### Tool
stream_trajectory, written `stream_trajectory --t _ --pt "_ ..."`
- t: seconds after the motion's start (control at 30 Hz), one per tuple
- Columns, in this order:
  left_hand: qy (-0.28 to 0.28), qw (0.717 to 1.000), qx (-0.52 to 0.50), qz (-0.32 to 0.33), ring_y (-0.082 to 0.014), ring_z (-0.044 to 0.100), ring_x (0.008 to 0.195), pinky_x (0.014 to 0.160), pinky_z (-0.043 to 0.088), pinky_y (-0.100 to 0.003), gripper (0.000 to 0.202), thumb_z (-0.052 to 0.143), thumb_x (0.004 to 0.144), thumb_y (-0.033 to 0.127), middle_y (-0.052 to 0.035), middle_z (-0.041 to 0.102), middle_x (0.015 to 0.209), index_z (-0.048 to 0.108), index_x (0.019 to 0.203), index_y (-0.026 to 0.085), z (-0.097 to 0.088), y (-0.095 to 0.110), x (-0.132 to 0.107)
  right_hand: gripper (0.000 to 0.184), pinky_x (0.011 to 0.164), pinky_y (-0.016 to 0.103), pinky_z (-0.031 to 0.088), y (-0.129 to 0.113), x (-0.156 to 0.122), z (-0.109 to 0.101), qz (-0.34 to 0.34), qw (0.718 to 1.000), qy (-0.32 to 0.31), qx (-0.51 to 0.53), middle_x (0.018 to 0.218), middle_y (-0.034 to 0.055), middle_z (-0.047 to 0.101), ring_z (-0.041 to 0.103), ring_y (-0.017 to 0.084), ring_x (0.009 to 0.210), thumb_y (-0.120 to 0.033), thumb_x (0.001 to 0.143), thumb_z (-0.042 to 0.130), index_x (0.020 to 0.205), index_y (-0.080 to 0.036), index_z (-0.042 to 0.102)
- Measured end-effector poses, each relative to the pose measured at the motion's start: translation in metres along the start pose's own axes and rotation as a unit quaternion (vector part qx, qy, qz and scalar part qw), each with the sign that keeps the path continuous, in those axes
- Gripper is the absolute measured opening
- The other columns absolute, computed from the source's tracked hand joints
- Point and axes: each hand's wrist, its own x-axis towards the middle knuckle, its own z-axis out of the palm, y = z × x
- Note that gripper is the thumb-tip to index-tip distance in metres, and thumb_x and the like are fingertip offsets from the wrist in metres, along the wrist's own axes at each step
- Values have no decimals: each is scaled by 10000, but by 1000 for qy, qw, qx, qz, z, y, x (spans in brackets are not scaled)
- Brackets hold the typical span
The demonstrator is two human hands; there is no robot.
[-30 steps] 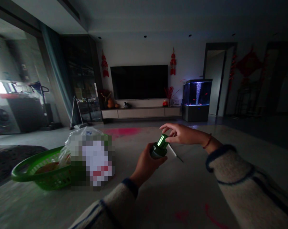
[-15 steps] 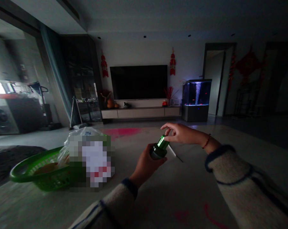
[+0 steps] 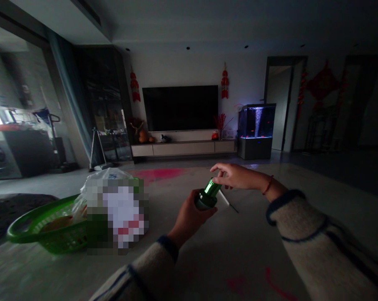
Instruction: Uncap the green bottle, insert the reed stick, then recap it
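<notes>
My left hand (image 3: 189, 219) wraps around the lower part of a glossy green cylindrical bottle (image 3: 208, 193), whose dark base shows above my fingers. My right hand (image 3: 239, 176) hovers at the bottle's upper end, its curved fingers and thumb close to the green top. Just below that hand, a thin white stick with a dark tip (image 3: 228, 202) points down to the right. Whether my right fingers grip anything is hard to see. A bracelet circles my right wrist, and knitted cream sleeves cover both forearms.
A green plastic basket (image 3: 29, 229) and a plastic bag (image 3: 104, 175) sit to my left beside a pixelated package (image 3: 121, 213), on a pale stained surface (image 3: 245, 251). Further away stand a dark television (image 3: 179, 108) and a lit aquarium (image 3: 256, 122).
The whole scene drifts slightly left in the view. My hands and the green bottle keep nearly the same pose.
</notes>
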Motion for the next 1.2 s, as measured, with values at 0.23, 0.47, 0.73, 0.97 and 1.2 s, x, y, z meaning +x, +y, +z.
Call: stream_trajectory --t 0.23,0.47,0.73,0.97,1.2 --pt "10 1000 17 15 -162 568 752 658 448 -284 587 686 545 398 -43 600 858 461 1033 162 -1 0 0 404 583 231 431 4 0 -2 -41 999 8 -22 886 57 596 554 104 648 -305 725 570 1088 -147 487" --pt "3 1000 3 5 -155 571 749 650 452 -276 582 683 550 378 -36 603 852 453 1039 162 -1 2 -1 443 680 261 435 -3 -4 -5 -44 997 19 -53 1061 89 555 554 155 818 -317 694 604 1094 -160 494" --pt "3 1000 10 5 -148 565 727 636 451 -276 577 684 553 379 -43 602 865 458 1037 163 0 2 -1 390 590 249 408 -7 -1 0 6 997 12 -74 760 61 608 552 129 629 -446 777 471 988 -127 553" --pt "-3 1000 -2 12 -160 575 730 619 456 -275 584 684 557 385 -49 604 864 452 1045 164 0 -2 0 383 640 241 422 -6 -3 -2 -36 998 8 -52 872 64 611 557 128 719 -320 706 583 1036 -134 525" --pt "-1 1000 -5 17 -147 573 732 637 454 -272 575 682 555 382 -35 604 860 459 1040 167 0 0 0 344 645 238 434 -6 -5 -4 -75 996 -22 -37 916 51 596 548 116 726 -231 693 584 1023 -150 531"
